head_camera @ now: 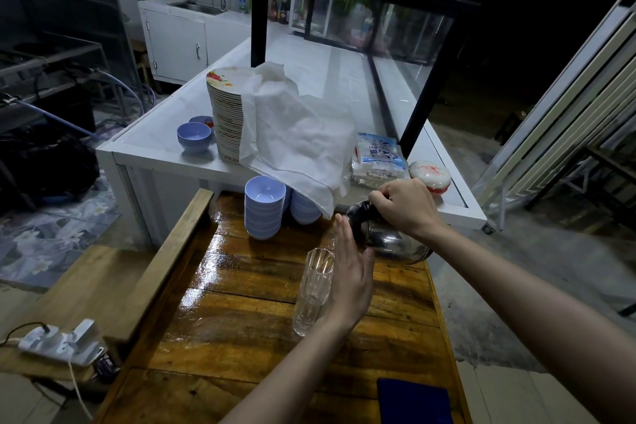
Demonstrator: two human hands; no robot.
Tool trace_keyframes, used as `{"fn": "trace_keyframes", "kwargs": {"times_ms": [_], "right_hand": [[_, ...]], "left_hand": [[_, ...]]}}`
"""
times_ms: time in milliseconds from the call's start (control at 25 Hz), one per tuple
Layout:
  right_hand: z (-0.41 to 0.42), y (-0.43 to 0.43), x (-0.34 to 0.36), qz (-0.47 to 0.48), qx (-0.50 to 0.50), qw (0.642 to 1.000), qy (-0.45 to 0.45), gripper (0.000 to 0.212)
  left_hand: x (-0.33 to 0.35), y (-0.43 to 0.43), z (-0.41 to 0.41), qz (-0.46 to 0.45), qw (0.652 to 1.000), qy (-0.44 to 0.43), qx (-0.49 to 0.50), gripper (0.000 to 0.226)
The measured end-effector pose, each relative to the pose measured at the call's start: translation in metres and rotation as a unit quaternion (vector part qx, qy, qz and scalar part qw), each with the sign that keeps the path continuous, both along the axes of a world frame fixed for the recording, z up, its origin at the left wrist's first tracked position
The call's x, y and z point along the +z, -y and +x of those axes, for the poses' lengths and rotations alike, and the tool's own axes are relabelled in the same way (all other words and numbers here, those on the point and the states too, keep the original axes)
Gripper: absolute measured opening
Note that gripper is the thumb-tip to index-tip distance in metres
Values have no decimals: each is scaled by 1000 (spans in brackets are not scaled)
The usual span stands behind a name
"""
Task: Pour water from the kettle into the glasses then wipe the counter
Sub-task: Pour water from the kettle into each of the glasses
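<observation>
A steel kettle (392, 241) with a black handle stands at the far right of the glossy wooden counter (241, 313). My right hand (406, 206) is closed around its handle from above. A tall clear glass (313, 293) stands just in front of the kettle, with a little water at its bottom. My left hand (351, 272) is flat with straight fingers against the glass's right side, between glass and kettle; it does not grip it. A dark blue cloth (414, 404) lies at the counter's near right edge.
Two stacks of lilac bowls (264, 206) stand at the counter's far end. Behind, a white table (161, 144) holds a plate stack (225, 117), a white cloth (299, 138), packets and a glass case (361, 21). A power strip (58, 342) lies at left.
</observation>
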State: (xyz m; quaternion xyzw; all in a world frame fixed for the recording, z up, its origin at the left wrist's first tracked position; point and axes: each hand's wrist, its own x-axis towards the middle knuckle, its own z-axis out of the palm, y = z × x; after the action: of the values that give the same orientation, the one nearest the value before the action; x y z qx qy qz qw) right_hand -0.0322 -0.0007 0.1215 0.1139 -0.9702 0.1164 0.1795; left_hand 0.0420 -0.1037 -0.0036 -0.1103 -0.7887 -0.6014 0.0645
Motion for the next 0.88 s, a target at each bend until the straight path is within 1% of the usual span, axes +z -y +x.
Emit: {"fn": "trace_keyframes", "kwargs": {"times_ms": [360,600,880], "right_hand": [[0,5,0,-1,17,1000,2,48],[2,0,-4,11,5,1000,-23,48],[2,-8,-6,-24,-4,999,-22,47]], "left_hand": [[-1,4,2,0,1000,-3,6,68],[-1,2,3,-10,1000,-3,-1,68],[3,2,3,-23,1000,2,-14,69]]}}
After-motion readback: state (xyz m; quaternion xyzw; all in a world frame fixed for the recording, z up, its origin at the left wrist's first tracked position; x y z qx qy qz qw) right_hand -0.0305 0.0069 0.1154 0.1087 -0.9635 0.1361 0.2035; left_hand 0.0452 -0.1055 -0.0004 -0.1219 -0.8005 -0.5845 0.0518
